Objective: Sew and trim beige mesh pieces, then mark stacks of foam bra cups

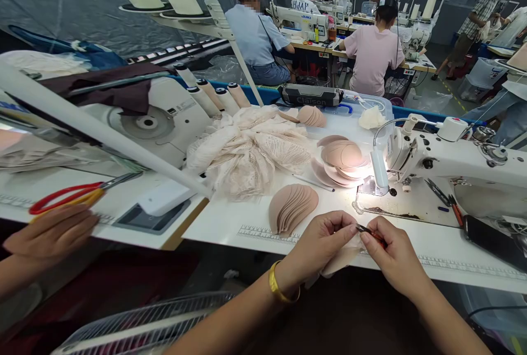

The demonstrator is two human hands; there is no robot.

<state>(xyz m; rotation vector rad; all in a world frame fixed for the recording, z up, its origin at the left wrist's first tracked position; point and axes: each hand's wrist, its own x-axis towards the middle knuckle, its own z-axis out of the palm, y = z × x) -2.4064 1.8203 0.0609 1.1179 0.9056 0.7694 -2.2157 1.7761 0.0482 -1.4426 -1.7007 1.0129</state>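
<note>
Near the table's front edge, my left hand (pixel 317 242) is closed on a beige fabric piece (pixel 343 256), which hangs partly below the fingers. My right hand (pixel 395 256) grips a small pointed tool (pixel 376 236) with a dark tip and an orange-red handle. The tip meets the fabric at my left fingertips; fingers hide part of both. Just left of my hands lies a fanned stack of beige moulded cups (pixel 293 208). More cups (pixel 341 157) are piled beside the sewing machine (pixel 444 152), under its lit lamp (pixel 379 168).
A heap of cream lace (pixel 251 152) covers the table's middle. Tweezers (pixel 437 192) and a black phone (pixel 494 240) lie at right. Another person's hand (pixel 53 234) is at far left by red-and-yellow scissors (pixel 78 196). A white stand pole (pixel 102 130) slants across the left.
</note>
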